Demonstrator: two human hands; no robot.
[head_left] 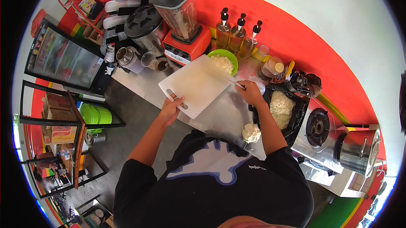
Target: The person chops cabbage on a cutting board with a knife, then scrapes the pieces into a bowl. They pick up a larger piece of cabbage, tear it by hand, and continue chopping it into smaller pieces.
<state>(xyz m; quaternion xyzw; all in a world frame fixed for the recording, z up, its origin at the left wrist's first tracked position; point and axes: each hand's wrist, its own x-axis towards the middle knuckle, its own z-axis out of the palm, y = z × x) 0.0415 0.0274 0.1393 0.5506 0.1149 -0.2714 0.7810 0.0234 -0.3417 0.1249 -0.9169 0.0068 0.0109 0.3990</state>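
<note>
Left hand [172,106] clamps the near edge of the white cutting board [195,85], fingers curled at the handle slot, board tilted up with its far corner over the green bowl [223,60]. Right hand [251,93] is closed round a knife [235,83], blade laid at the board's right edge near the bowl. Bowl holds pale shredded stuff, sits at the back of the bench [220,116], just in front of the red blender base.

Counts:
- 1 cutting board, 1 green bowl, 1 knife
- 3 pump bottles [237,33] in a row against the red wall, right of the blender
- 1 blender [182,20], red base, jug on top
- 1 dark lidded pot [146,27] left of the blender; 2 small cups beside it, maybe more, hard to tell
- 1 black bag [282,109] open with pale shreds inside, right of the right hand
- 1 pale lump [251,132] on the bench's near edge, by the right forearm
- 1 gas burner [318,127] at the right end, 1 steel pot [358,149] beyond it

Edges/room: board overhangs the bench's near edge on the left. Bare metal strip between board and bag, narrow. Back of the bench is packed along the wall. Floor left of the bench is open up to the glass-door fridge [63,58] and the shelf rack [67,143].
</note>
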